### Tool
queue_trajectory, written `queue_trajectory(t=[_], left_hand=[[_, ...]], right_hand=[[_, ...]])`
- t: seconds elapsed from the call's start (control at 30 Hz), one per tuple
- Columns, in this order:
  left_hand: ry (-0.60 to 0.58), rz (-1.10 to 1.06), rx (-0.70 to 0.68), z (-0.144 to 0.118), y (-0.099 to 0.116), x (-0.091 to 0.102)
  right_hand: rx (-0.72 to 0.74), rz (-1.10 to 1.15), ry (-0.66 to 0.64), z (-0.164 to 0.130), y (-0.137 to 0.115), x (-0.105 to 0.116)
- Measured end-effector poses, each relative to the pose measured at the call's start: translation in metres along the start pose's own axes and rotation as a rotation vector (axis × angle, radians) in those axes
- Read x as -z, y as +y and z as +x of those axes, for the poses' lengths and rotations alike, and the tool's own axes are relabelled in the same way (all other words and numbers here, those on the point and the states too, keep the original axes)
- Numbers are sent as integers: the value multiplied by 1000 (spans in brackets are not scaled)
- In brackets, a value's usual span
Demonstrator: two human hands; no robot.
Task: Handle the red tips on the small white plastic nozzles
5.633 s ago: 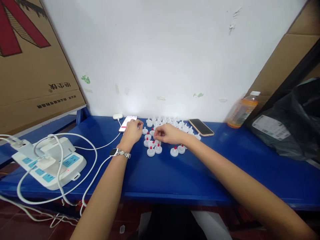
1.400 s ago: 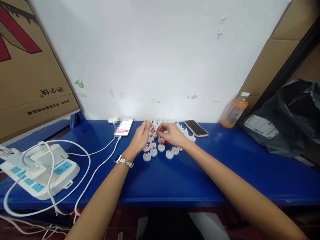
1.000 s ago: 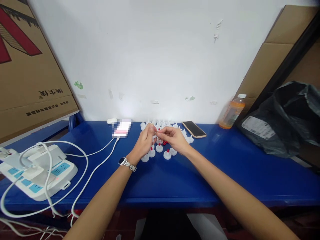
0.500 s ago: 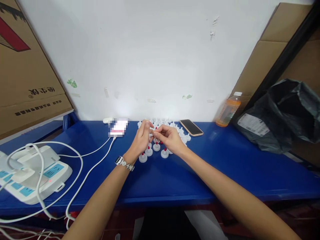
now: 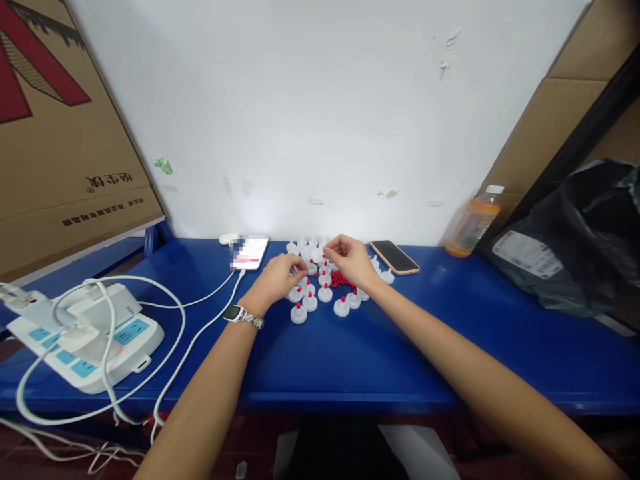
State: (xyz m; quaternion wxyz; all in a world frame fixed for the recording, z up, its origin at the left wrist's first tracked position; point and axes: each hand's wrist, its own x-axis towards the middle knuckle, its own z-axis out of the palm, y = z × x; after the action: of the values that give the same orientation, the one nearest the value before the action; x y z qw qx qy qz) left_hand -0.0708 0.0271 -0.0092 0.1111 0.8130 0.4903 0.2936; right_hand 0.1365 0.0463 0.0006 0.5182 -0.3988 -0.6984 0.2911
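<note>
Where both hands meet, small white caps (image 5: 325, 293) seemingly carry red tips.

The screen of the white phone (image 5: 249, 252) is blurred out. The left hand (image 5: 276, 280) and right hand (image 5: 350, 260) cover part of the white caps (image 5: 320, 293), and whatever their fingertips pinch is too small to tell. The black bag (image 5: 580, 240), the cardboard box (image 5: 55, 133) and the power strip (image 5: 85, 333) are cut off by the picture's edges.

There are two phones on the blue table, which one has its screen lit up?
The phone left of the hands, with a white cable plugged in, has a lit screen. The tan-edged phone, right of the white caps, is dark.
</note>
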Motion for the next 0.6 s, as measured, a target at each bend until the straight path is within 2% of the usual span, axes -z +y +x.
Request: queue_trajectory(t=[0.17, 0.3, 0.5, 0.6], left_hand=[[-28, -68, 61, -4, 0, 9], [1, -9, 64, -6, -2, 16], [80, 221, 284, -7, -12, 21], [89, 279, 313, -8, -15, 17]], right_hand=[[95, -150, -16, 19, -5, -17], [147, -246, -68, 43, 0, -37], [142, -361, -317, 63, 15, -59], [113, -412, -488, 67, 14, -61]])
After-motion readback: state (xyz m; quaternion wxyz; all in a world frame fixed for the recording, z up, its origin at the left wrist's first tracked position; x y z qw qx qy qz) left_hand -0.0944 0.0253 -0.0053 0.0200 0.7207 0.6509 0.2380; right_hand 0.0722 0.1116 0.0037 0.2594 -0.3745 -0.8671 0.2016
